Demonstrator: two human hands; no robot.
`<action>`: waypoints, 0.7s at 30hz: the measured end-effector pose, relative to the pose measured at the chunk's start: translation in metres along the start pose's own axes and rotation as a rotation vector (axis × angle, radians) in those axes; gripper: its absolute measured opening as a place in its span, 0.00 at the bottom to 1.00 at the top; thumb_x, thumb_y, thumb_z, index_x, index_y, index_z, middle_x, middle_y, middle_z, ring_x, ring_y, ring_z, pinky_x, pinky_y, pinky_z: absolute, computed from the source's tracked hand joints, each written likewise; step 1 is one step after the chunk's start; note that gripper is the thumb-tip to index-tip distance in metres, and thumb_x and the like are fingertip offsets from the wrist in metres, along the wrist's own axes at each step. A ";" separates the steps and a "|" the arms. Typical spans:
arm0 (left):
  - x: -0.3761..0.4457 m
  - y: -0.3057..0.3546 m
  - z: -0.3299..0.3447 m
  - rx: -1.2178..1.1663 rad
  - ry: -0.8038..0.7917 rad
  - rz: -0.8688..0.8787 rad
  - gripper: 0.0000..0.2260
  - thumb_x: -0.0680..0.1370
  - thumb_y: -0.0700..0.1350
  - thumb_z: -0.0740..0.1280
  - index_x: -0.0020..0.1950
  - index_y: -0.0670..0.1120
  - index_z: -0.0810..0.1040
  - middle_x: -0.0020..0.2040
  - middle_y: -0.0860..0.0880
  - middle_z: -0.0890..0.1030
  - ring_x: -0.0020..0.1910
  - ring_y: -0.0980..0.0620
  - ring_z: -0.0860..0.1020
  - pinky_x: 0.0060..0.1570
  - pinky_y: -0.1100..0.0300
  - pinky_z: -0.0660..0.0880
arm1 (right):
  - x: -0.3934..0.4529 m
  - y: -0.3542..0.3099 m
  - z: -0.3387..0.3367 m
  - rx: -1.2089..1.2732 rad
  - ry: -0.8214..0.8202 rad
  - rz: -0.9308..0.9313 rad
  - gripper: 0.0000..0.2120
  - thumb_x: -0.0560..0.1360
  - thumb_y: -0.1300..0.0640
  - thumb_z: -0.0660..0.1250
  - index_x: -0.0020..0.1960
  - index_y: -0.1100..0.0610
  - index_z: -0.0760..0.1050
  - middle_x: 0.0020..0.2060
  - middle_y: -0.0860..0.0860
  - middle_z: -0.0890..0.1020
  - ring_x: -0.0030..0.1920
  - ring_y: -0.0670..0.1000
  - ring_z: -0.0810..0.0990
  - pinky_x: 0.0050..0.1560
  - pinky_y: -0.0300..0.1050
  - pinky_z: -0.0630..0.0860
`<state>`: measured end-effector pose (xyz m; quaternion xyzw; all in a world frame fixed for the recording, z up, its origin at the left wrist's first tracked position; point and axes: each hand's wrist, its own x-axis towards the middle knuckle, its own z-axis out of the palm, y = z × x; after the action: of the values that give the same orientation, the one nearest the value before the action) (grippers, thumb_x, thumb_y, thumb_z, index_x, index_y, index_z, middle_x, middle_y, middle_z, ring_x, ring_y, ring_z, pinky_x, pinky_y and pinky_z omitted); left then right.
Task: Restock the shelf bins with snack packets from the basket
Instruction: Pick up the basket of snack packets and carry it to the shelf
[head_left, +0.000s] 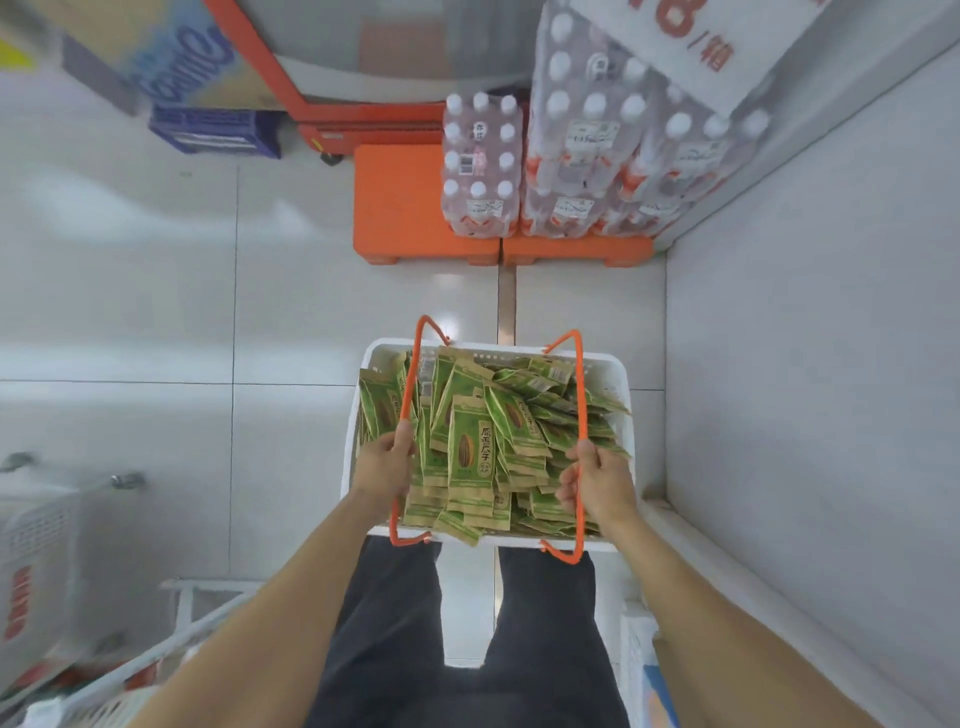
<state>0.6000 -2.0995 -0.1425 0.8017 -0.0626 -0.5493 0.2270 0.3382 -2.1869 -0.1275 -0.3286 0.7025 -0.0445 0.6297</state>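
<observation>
A white plastic basket hangs in front of me above the tiled floor. It is heaped with several green and tan snack packets. My left hand grips the basket's left orange handle. My right hand grips the right orange handle. No shelf bin is visible.
Orange pallets ahead carry shrink-wrapped packs of water bottles. A grey wall panel runs along the right. An orange-framed unit and a blue crate stand at the far left. White wire racks sit at my lower left.
</observation>
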 end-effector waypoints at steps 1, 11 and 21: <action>-0.006 -0.004 -0.006 0.025 -0.026 0.027 0.23 0.82 0.59 0.58 0.41 0.41 0.73 0.27 0.47 0.68 0.24 0.50 0.65 0.28 0.56 0.68 | -0.013 0.005 0.002 0.007 0.007 -0.002 0.16 0.85 0.49 0.55 0.52 0.59 0.74 0.33 0.57 0.80 0.28 0.52 0.80 0.30 0.46 0.79; -0.049 -0.024 -0.042 0.426 -0.213 0.298 0.24 0.84 0.53 0.56 0.35 0.40 0.74 0.26 0.44 0.77 0.24 0.50 0.74 0.37 0.55 0.76 | -0.138 0.082 0.051 0.346 0.245 0.071 0.16 0.84 0.49 0.57 0.50 0.61 0.74 0.33 0.55 0.80 0.29 0.51 0.77 0.31 0.43 0.76; -0.111 -0.045 0.037 0.990 -0.556 0.504 0.25 0.83 0.60 0.54 0.32 0.46 0.64 0.24 0.51 0.64 0.25 0.51 0.63 0.32 0.59 0.63 | -0.268 0.230 0.106 0.902 0.601 0.276 0.20 0.85 0.51 0.55 0.42 0.64 0.73 0.29 0.58 0.79 0.25 0.54 0.77 0.26 0.45 0.75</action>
<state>0.5168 -2.0321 -0.0785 0.5993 -0.5540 -0.5732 -0.0739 0.3398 -1.8314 -0.0292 0.0956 0.7990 -0.3497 0.4797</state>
